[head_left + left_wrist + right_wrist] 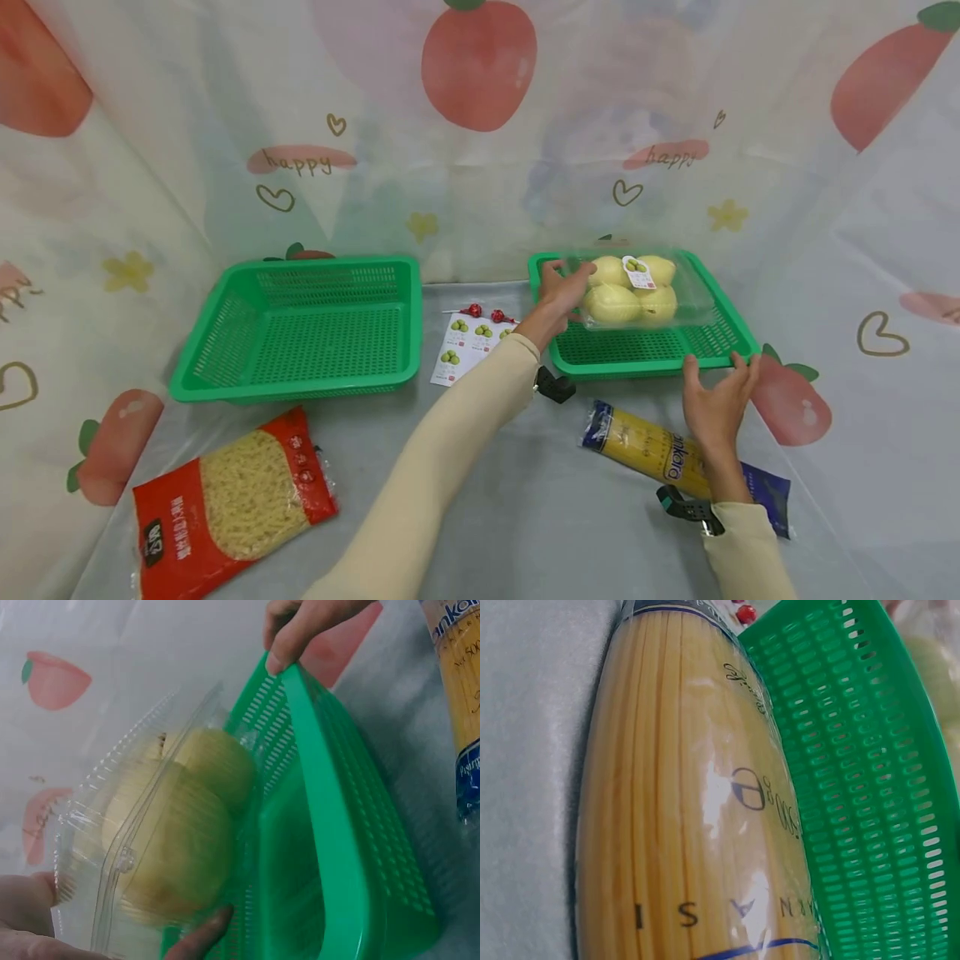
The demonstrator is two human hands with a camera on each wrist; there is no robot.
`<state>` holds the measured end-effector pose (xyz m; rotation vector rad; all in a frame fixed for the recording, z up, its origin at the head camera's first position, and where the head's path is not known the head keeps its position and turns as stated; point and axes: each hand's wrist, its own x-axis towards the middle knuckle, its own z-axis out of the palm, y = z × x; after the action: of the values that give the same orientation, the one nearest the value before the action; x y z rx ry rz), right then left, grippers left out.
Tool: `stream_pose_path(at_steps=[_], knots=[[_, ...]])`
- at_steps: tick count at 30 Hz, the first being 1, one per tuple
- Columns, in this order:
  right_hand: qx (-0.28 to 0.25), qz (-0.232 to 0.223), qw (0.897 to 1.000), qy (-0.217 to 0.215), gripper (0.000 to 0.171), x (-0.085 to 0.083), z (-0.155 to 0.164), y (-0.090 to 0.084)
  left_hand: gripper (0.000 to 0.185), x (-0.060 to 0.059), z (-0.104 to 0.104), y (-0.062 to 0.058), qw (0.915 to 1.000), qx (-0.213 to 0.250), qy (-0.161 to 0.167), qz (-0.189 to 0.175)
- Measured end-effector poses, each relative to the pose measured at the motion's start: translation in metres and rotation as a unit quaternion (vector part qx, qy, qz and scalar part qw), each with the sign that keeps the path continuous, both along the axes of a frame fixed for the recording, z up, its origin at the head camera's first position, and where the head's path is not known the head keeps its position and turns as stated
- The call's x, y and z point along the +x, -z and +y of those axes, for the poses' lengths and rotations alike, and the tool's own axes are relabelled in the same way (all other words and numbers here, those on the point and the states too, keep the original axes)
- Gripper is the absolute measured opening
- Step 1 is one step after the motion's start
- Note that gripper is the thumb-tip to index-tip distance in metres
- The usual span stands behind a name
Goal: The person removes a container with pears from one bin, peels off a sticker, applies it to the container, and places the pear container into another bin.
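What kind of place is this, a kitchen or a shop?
Probably neither: it looks like a staged tabletop set. A fruit-print cloth screens off the back and sides, and two green baskets sit with packaged spaghetti and a clamshell of fruit.

An empty green basket [303, 329] sits on the left of the grey worktop [525, 517]. In front of it lies a red bag of noodles [228, 500]. A sheet of stickers [471, 346] lies in the middle, with two red candies [487, 313] just behind it. A cloth with peach pictures [480, 125] hangs behind.
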<state>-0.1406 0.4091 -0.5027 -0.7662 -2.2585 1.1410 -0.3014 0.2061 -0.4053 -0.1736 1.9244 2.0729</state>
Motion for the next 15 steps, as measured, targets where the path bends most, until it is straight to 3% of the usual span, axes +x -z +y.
stream_pose_path(at_steps=[10, 15], knots=[[0.009, 0.01, 1.0, 0.008, 0.083, -0.002, -0.001, 0.001, 0.062, -0.009, 0.019, 0.019, 0.9985, -0.017, 0.04, -0.033], [0.007, 0.002, 1.0, 0.003, 0.085, -0.003, 0.002, 0.002, 0.063, -0.013, 0.026, 0.029, 0.9976, -0.024, 0.031, -0.057]])
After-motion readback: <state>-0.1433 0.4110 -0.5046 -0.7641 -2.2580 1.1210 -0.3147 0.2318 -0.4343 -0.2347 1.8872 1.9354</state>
